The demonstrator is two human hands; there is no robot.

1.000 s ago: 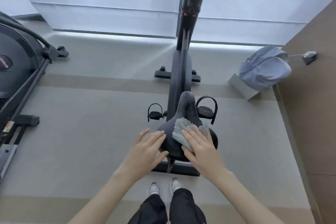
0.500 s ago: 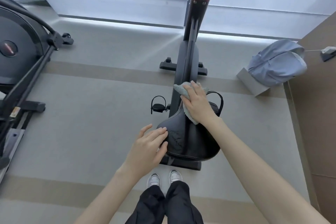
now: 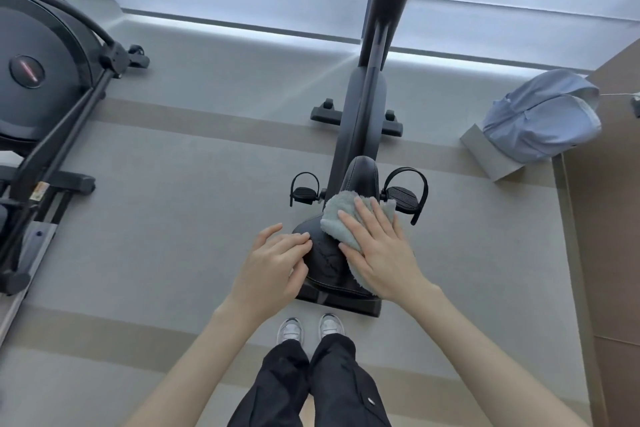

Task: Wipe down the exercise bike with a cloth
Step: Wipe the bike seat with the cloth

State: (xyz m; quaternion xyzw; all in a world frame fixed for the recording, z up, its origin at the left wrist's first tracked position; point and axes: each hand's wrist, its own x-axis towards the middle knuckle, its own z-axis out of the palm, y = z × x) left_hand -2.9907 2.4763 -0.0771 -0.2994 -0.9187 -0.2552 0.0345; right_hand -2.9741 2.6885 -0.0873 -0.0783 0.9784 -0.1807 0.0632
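Head: cloth (image 3: 337, 215) back to saddle (image 3: 327, 265) middle

Right hand (image 3: 377, 253) and cloth (image 3: 337, 218) are back from the saddle (image 3: 327, 260) nose, where they sat 0.5 s ago, at the saddle's middle and right side. Fingers lie flat, spread on the cloth. The nose is uncovered again.

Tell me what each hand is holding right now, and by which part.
Nothing is gripped. The right hand presses flat on the cloth, over its middle, against the saddle. The left hand rests on the saddle's left edge.
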